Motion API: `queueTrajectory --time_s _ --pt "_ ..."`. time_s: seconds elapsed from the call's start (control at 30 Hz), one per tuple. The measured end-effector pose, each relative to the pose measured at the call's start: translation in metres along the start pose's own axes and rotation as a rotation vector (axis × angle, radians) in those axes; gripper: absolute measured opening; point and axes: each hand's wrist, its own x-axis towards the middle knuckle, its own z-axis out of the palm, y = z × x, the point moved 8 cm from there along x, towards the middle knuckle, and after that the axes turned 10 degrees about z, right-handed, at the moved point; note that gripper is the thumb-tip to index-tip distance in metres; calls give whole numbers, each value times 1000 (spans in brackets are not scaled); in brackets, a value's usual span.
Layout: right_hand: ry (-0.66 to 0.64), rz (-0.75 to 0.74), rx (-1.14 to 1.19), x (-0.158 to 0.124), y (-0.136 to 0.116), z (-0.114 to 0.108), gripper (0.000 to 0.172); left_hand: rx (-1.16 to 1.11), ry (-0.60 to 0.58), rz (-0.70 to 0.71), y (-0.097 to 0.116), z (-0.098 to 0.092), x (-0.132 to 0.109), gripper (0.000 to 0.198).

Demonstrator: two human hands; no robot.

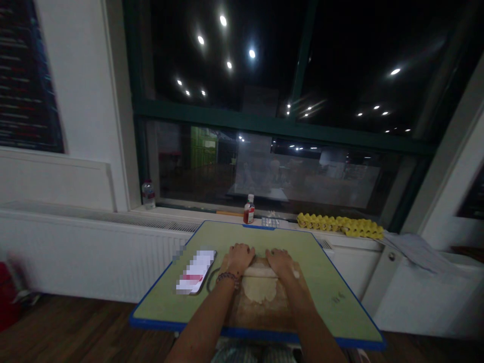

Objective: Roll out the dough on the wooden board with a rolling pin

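Across a wooden board (pixel 260 317) lies a pale rolling pin (pixel 260 272), on top of a flattened sheet of dough (pixel 260 291). My left hand (pixel 241 256) rests over the pin's left part, its fingers bent forward and down. Over the right part is my right hand (pixel 280 260), in a similar pose, with the pin's end showing beyond the wrist. The palms hide much of the pin, and the grip beneath them is partly covered. A bracelet (pixel 228 276) circles my left wrist.
The board sits on a green folding table (pixel 166 307) with a blue edge. A lit phone (pixel 196 272) lies left of it. On the sill behind stand a red-labelled bottle (pixel 248 209), a blister pack (pixel 270 222), yellow egg trays (pixel 340 225) and a clear bottle (pixel 148 194).
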Motion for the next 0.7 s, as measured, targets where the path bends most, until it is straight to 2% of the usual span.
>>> queueTrajectory --time_s 0.1,0.33,0.53,0.63,0.7 --pt "-10 -18 1 -7 4 3 31 -8 -13 -11 -1 1 0 47" --pt "-23 -36 -4 -17 9 3 45 20 -35 29 3 1 0 48" --pt "-40 0 -48 -7 0 -1 34 15 -5 14 -3 7 1 46" --pt "-56 11 -61 1 -5 -2 39 18 -3 18 -1 7 0 43" --pt "-80 6 -62 5 -8 0 35 17 -10 9 0 6 -3 42"
